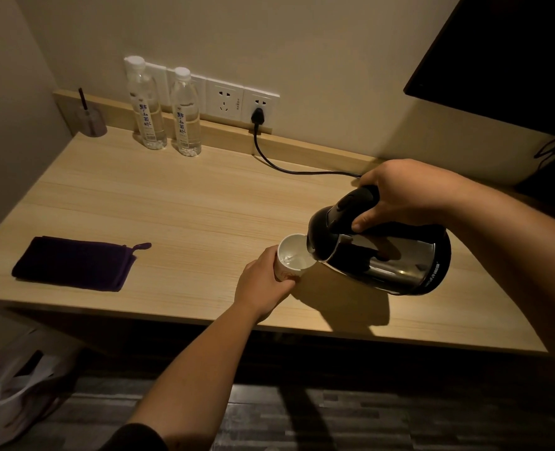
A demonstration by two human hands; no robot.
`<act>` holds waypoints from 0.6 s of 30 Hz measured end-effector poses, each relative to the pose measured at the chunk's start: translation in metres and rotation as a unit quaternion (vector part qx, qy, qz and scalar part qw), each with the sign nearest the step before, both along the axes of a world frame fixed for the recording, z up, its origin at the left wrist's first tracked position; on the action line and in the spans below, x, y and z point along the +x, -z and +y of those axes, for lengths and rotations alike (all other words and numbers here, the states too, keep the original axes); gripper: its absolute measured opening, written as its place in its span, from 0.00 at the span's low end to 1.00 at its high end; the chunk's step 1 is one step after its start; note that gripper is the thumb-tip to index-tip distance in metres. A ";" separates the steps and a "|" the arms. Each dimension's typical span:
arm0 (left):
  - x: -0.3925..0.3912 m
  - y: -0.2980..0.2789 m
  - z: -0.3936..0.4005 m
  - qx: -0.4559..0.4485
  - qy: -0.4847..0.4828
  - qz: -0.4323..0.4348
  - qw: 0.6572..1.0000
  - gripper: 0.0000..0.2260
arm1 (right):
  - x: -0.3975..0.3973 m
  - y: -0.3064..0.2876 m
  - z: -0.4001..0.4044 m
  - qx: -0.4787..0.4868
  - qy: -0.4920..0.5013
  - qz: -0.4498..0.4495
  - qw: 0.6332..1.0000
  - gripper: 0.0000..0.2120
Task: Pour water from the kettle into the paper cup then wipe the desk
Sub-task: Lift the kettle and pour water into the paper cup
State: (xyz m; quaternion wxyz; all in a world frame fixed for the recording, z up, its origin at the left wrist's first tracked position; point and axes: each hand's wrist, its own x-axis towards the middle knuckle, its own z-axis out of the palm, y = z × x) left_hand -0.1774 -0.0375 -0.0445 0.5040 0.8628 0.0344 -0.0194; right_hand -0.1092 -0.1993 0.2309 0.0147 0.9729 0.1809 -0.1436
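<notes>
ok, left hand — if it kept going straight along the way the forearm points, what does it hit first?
The left hand is wrapped around the paper cup, so the cup comes first. Just beyond that, the tilted kettle, spout at the cup's rim. Depth past that is unclear.

Left hand (263, 281) hides paper cup's (294, 258) base

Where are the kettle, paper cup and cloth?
kettle (396, 258), head view, steel body side
paper cup (289, 252), head view, inner wall by the rim
purple cloth (71, 262), head view, middle of the folded top
</notes>
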 end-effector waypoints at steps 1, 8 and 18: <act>0.000 0.000 0.000 0.000 0.000 0.001 1.000 0.30 | 0.000 0.000 0.001 -0.002 -0.002 -0.001 1.000 0.28; 0.000 -0.001 0.000 0.002 -0.003 0.001 1.000 0.30 | 0.003 -0.003 0.008 -0.008 -0.002 0.006 1.000 0.25; -0.001 -0.005 -0.001 -0.011 -0.008 -0.002 1.000 0.29 | -0.014 0.017 -0.043 0.171 0.102 0.054 0.978 0.14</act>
